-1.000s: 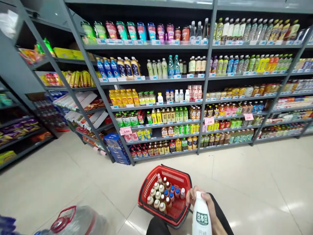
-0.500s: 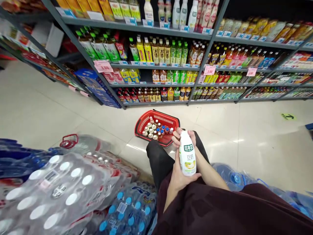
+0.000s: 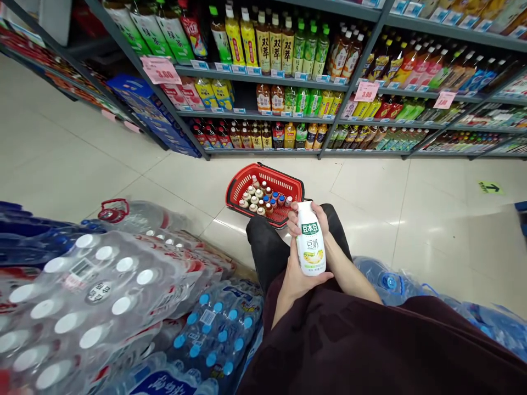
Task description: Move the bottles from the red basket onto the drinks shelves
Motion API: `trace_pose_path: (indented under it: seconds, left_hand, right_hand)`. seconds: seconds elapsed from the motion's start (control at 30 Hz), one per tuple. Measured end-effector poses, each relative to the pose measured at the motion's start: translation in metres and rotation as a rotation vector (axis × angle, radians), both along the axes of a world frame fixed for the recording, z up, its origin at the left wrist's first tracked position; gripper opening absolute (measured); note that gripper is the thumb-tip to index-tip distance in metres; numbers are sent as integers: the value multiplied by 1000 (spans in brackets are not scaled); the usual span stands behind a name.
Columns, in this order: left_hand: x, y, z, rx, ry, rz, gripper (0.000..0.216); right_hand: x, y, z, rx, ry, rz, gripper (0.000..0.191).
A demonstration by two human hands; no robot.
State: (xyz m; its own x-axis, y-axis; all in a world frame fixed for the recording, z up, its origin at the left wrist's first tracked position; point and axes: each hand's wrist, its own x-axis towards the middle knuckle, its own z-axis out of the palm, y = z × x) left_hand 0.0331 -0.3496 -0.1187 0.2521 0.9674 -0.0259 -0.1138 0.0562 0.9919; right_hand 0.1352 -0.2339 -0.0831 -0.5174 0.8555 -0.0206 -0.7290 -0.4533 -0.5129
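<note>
A white soy milk bottle (image 3: 312, 238) with a green brand panel is held in front of my lap, its printed front facing up. My left hand (image 3: 297, 280) is closed around its lower left side, with the thumb across the base. My right hand (image 3: 323, 220) grips the upper part from the right; part of it is hidden behind the bottle. Just beyond my knees a red shopping basket (image 3: 284, 174) sits on the floor. Inside it stand several small bottles (image 3: 259, 195) with white, brown and blue caps.
Drink shelves (image 3: 263, 112) run along the far side. Shrink-wrapped bottle packs (image 3: 111, 296) and blue-capped water packs (image 3: 218, 329) are stacked at my left. Large water bottles (image 3: 382, 280) lie at my right. A floor arrow sticker (image 3: 491, 187) is farther right.
My view has tilted down, so the shelves sit higher in the picture and the top shelf is mostly out of view. Both hands keep hold of the soy milk bottle.
</note>
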Motion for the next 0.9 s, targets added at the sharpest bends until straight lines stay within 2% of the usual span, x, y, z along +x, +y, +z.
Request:
trace_pose_path:
  seconds: [0.27,0.57,0.7,0.9]
  left_hand:
    - [0,2,5,-8,58,-25,125]
    - [2,0,-6,25,-21,-18,127]
    - [4,1,-4,54,-75,25,115]
    - [4,8,2,46,79,244,91]
  right_hand:
    - [2,-4,4,92,79,19,33]
    - [5,-2,9,46,4,-3,29]
    - [11,0,16,20,-60,-103,24]
    - [18,4,26,2,-224,-381,16]
